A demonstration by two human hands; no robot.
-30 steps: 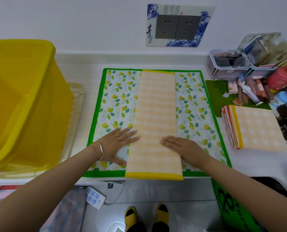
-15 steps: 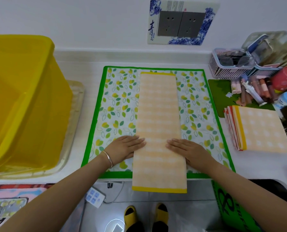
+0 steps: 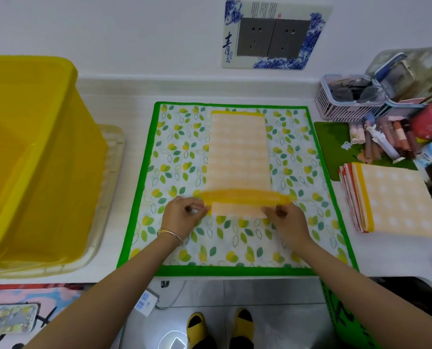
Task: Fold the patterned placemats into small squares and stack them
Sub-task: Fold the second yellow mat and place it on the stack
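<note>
Both hands now pinch the near yellow-bordered end of the orange checked placemat (image 3: 238, 157), lifted and blurred; 0.5 s ago they lay flat on the strip and that end overhung the table (image 3: 134, 91) edge. Left hand (image 3: 183, 214): grip closed on the left corner. Right hand (image 3: 284, 217): grip closed on the right corner. Beyond the grip, the folded strip lies flat on the green leaf-print mat (image 3: 182, 157), far end near that mat's back border. Right of the right grip: stack of folded placemats (image 3: 396, 200), well apart. Left of the left grip: yellow tub (image 3: 33, 157).
</note>
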